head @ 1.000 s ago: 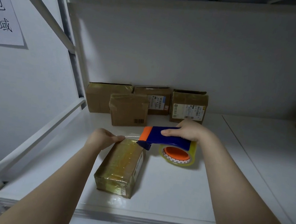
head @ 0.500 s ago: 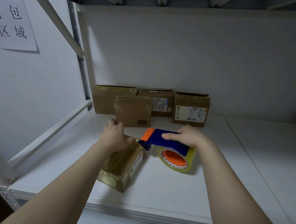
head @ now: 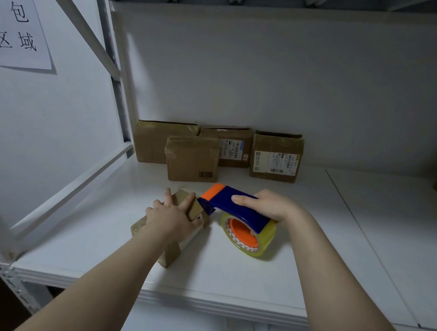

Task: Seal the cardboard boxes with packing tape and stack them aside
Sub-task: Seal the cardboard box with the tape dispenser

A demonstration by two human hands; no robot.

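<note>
**Head view.** Your left hand (head: pixel 172 218) lay flat on top of the small cardboard box (head: pixel 197 209), fingers straight and slightly spread, pressing down on it. The box sat on the white shelf (head: pixel 227 279), left of centre and near the front edge. It lay at a slant, with one short end pointing away from you.

Your right hand (head: pixel 271 206) was curled round the blue handle of the tape dispenser (head: pixel 230 204), with the thumb laid along the handle's top. The dispenser's orange-tipped nose was at the far right corner of the box; whether it touched the box could not be told. Its roll of clear tape (head: pixel 265 247), on an orange core, rested on the shelf just right of the box.

Four other cardboard boxes (head: pixel 276 155) stood at the back of the shelf. Three were in a row against the rear wall and the fourth stood just in front of them. Two of the row carried printed labels. A paper sign (head: pixel 16 22) with large characters hung on the left wall.
</note>
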